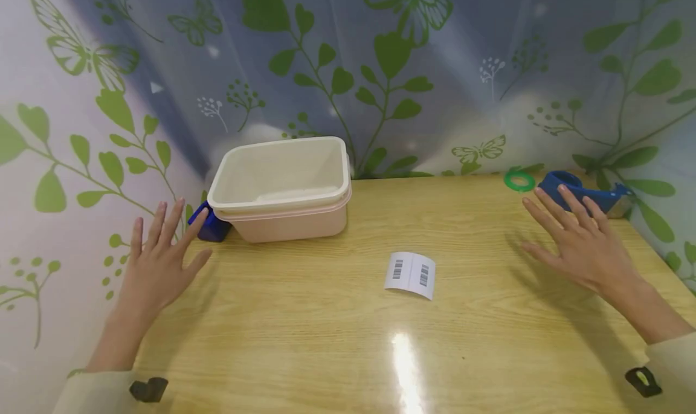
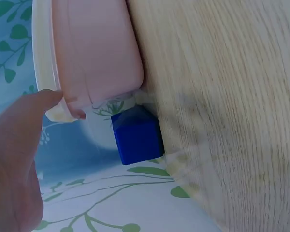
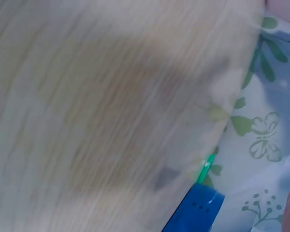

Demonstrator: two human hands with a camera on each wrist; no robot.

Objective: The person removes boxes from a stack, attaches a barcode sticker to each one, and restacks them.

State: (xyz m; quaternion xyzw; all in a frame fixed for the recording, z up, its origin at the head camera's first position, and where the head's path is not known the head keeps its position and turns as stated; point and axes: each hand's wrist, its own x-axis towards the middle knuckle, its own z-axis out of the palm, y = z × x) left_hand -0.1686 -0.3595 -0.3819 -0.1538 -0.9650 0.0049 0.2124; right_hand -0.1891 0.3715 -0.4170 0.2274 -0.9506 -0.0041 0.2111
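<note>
My left hand (image 1: 157, 269) is held over the table's left side with its fingers spread, holding nothing. Just beyond its fingertips are a dark blue box-like object (image 2: 137, 137) and a stack of two plastic tubs, a cream one (image 1: 280, 172) nested in a pink one (image 1: 293, 225). On the right, my right hand (image 1: 589, 251) hovers with straight, spread fingers, also holding nothing. Its fingertips overlap a blue tape dispenser (image 1: 576, 190) in the head view. A folded white paper with two barcodes (image 1: 410, 275) lies on the table between the hands.
A green ring (image 1: 519, 181), like a tape roll, lies by the dispenser at the back of the wooden table (image 1: 304, 329). Curtains (image 1: 462, 87) with leaves and butterflies hang along the back and both sides, right at the table edges.
</note>
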